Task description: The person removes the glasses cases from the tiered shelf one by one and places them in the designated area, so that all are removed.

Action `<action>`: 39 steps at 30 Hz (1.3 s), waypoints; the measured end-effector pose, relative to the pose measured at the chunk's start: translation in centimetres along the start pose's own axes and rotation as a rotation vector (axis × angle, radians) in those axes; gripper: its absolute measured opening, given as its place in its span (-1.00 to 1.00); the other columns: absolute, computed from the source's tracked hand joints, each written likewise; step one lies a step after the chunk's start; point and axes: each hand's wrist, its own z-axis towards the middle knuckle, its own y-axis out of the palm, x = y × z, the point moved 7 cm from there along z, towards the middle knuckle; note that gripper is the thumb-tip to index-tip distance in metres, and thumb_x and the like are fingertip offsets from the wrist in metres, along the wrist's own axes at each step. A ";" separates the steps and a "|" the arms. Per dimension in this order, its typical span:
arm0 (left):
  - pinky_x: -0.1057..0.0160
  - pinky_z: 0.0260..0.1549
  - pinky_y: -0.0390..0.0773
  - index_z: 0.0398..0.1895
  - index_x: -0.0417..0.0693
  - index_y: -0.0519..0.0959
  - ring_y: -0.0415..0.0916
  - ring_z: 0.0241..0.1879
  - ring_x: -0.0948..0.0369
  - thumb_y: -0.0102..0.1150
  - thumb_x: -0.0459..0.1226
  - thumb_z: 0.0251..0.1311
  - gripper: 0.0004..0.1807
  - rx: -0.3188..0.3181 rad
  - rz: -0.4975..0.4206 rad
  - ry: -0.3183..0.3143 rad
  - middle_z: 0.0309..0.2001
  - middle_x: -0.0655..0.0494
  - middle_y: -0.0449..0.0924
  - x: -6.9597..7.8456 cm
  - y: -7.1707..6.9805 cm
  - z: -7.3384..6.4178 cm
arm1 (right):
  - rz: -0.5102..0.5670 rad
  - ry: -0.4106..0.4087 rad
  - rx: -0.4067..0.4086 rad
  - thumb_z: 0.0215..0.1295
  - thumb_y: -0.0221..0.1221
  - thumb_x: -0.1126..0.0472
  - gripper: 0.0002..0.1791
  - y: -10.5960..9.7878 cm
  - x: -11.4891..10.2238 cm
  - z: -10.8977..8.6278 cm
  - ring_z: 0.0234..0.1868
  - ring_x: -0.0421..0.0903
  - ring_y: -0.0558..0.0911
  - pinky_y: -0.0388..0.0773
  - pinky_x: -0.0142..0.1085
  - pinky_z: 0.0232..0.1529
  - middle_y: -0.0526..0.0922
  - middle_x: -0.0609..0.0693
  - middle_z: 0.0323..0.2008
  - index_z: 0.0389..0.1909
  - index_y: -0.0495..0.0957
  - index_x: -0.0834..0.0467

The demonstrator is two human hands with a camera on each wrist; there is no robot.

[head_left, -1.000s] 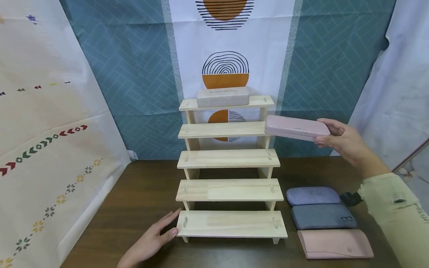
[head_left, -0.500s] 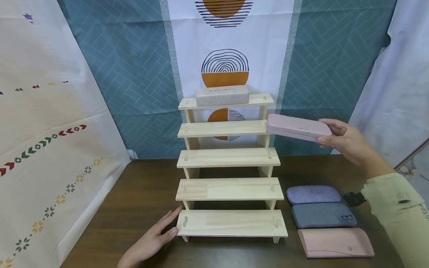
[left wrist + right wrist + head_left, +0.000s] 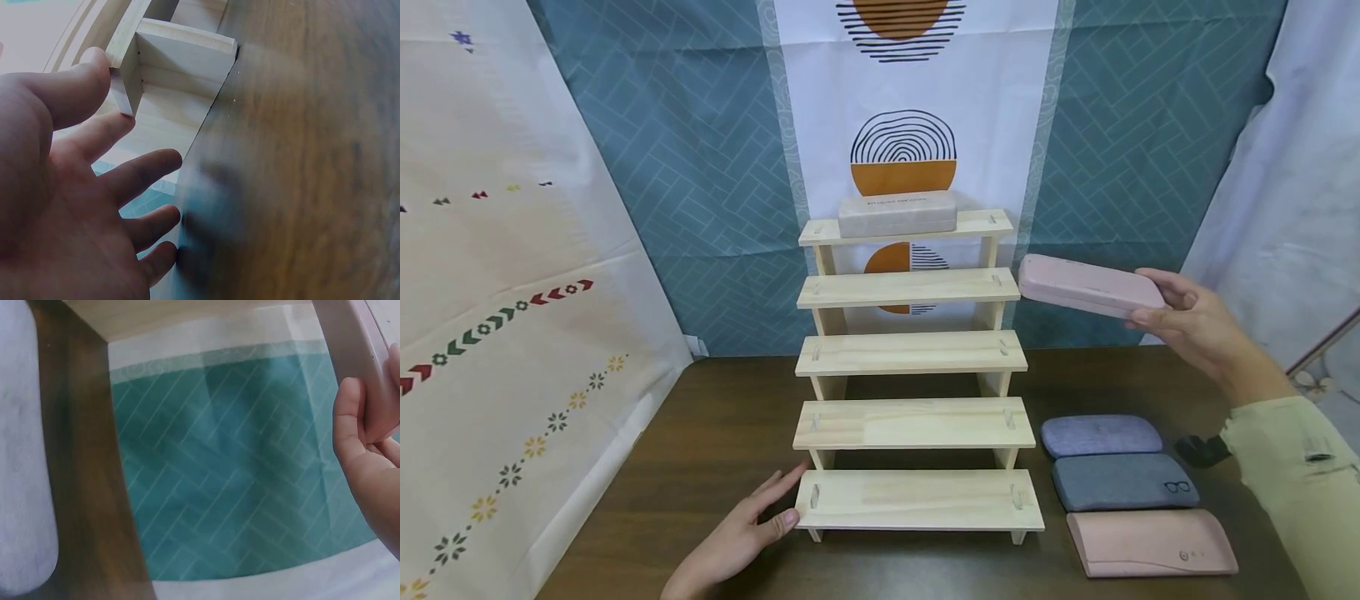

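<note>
pink hard-shell glasses case [image 3: 1090,286] clamped at right end by thumb and fingers of right hand [image 3: 1198,325], held up, slightly tilted. five-tier wooden riser [image 3: 912,352] seen left of that grip, second tier from top [image 3: 910,287] just beside case. gray box-shaped case [image 3: 898,217] set on top tier [image 3: 985,223], up-left of grip. lilac glasses case [image 3: 1101,436], blue glasses case [image 3: 1120,482], pink flap case [image 3: 1150,543] lined up below grip on dark wood table [image 3: 700,433]. lowest tier [image 3: 917,500] touched at left end by left hand [image 3: 733,533], fingers spread apart.

The table [image 3: 700,433] carries a stepped rack [image 3: 913,423] and three cases [image 3: 1125,482].
</note>
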 end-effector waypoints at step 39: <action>-0.48 0.22 0.03 0.52 0.32 0.31 -0.19 0.53 -0.24 0.20 0.00 0.39 -0.35 -0.010 -0.001 -0.035 0.55 -0.18 0.05 -0.3 0.1 0.3 | -0.645 0.318 -0.192 0.28 0.35 0.27 -0.09 -5.3 10.9 -1.1 0.00 -0.22 0.52 0.51 -0.37 -0.10 0.30 0.38 0.32 0.50 0.05 0.41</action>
